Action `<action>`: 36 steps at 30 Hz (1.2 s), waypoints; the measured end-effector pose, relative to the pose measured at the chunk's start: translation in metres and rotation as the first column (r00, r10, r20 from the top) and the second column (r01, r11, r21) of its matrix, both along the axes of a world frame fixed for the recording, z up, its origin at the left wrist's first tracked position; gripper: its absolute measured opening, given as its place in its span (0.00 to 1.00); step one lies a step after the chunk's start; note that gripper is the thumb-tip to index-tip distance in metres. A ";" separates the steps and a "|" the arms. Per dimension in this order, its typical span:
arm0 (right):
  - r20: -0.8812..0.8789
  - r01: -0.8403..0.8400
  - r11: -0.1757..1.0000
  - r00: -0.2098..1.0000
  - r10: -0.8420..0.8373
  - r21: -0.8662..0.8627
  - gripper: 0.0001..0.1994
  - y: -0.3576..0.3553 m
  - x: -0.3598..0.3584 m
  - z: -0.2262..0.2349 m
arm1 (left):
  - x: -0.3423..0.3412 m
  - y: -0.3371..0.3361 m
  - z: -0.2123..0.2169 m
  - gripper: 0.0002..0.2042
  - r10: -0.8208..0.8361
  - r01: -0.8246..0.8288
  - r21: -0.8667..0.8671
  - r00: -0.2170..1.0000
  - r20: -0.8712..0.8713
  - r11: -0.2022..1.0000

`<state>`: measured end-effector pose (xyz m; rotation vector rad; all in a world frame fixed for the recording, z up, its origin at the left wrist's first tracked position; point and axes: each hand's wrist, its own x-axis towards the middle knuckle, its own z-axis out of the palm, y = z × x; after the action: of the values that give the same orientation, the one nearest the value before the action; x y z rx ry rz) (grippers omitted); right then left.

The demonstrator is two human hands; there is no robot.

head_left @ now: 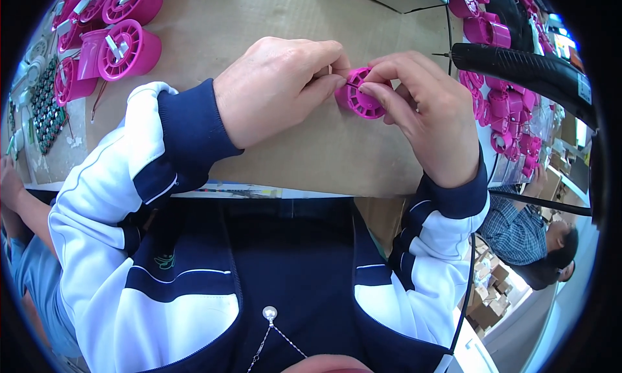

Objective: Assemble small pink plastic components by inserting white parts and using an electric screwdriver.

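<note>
Two hands: both on one small pink fan housing (363,101), held just above the cardboard-covered bench (291,23), centre-right in the head view.
Right hand (424,117): grip clamped on the housing, thumb and fingers wrapped round its right rim, forefinger across the face.
Left hand (275,88): grip pinched together at the housing's left edge, fingertips (334,81) on what looks like a thin dark wire (353,86) lying across the face; too small to tell more.
Key relation: housing sits directly between the two grips, touching both; open ribbed face turned up toward the person, disc axis roughly pointing at the camera. Wire runs left-to-right over the face, from left fingertips toward the right forefinger.
Nearer hand: right carries the part, left works at its edge.
Around: larger pink fan housings (126,46) well apart at far left; more pink parts (505,114) stacked at right; dark tool (518,65) just beyond the right hand.
</note>
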<state>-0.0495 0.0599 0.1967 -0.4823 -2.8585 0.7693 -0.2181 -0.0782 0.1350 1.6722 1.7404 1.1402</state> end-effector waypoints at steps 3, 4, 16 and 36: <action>0.036 -0.048 0.999 0.998 0.047 0.021 0.05 0.003 -0.002 0.004 | 0.000 0.002 -0.002 0.05 -0.002 0.002 0.004 1.000 0.005 1.000; 0.053 -0.067 0.996 0.997 0.064 0.058 0.05 0.003 -0.003 0.005 | 0.000 0.001 -0.003 0.05 0.001 -0.001 0.007 1.000 0.017 1.000; 0.334 -0.233 0.834 0.941 0.063 0.500 0.07 -0.020 -0.022 0.024 | -0.007 0.002 -0.003 0.04 -0.019 0.022 -0.027 0.993 0.116 0.999; -0.349 0.078 0.959 0.937 0.024 0.273 0.22 -0.028 0.032 -0.057 | 0.002 0.003 -0.001 0.04 0.066 -0.066 0.000 0.997 -0.043 0.998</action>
<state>-0.0176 0.0321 0.1398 -0.3076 -2.5603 0.3811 -0.2157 -0.0756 0.1337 1.6609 1.8350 1.1403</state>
